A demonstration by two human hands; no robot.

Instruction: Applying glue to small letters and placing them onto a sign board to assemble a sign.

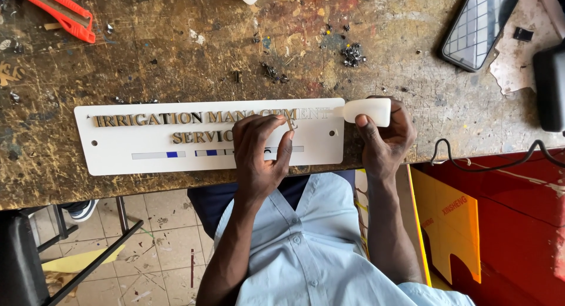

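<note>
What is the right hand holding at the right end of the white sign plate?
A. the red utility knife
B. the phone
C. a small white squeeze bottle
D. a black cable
C: the right hand has its grip around a small white squeeze bottle, nozzle pointing toward the white sign plate, while the red utility knife lies untouched at the far corner of the bench.

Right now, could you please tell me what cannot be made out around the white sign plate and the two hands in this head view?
- Sign plate: the left hand covers the lower row's end and part of the coloured strip.
- Small gold letter: half hidden by the left fingers.
- White bottle in the right hand: its nozzle tip is too pale against the plate.
- Red cutter: cut off by the top-left edge.
- Phone: cut off by the top edge.
</note>
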